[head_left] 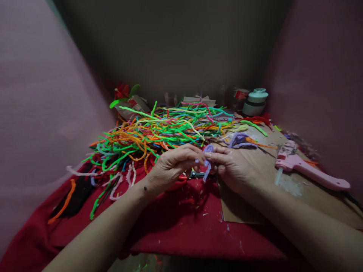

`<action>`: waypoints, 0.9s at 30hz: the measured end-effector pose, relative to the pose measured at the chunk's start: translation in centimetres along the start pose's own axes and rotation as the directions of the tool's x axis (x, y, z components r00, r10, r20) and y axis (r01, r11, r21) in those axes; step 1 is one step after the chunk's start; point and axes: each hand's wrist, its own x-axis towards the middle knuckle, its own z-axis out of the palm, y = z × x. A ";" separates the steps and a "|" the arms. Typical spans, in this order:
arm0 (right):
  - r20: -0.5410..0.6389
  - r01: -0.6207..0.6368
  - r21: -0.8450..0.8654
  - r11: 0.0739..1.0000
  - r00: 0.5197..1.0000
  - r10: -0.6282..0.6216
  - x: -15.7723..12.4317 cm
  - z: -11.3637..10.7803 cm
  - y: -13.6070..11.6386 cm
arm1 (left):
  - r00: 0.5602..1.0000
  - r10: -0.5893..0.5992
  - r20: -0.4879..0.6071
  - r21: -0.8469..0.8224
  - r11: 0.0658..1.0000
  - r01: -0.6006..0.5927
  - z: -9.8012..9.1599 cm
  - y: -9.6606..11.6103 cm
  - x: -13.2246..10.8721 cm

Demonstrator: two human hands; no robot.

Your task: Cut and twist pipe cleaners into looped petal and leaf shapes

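A lilac pipe cleaner (209, 148), bent into a loop with a tail hanging down, is held up between my two hands over the red cloth. My left hand (177, 162) pinches it from the left side, fingertips close to the loop. From the right, my right hand (234, 166) grips it between thumb and fingers. Below them lie scissors (197, 175) with red handles, partly hidden by my left hand. Just behind my right hand, a bent lilac and orange pipe cleaner piece (239, 139) rests on the brown board.
A large tangle of coloured pipe cleaners (159, 128) spreads behind my hands. On the right, a pink glue gun (309, 170) lies on the brown board (241, 207). A mint-lidded jar (256, 102) stands at the back. Red cloth (181, 223) covers the table.
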 end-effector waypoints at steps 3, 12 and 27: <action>-0.014 -0.033 -0.077 0.996 0.999 0.032 -0.1 -0.1 0.1 | 0.999 0.042 0.015 0.144 0.989 -0.043 -0.3 0.4 -0.1; 0.015 -0.017 -0.188 0.982 1.000 0.020 -0.1 -0.3 0.6 | 0.956 0.235 0.176 0.644 0.707 -0.292 -0.5 0.3 -0.4; -0.123 -0.052 -0.411 0.910 0.992 0.002 -0.4 0.3 0.6 | 0.889 0.207 0.409 0.850 0.268 -0.454 1.1 0.6 -1.3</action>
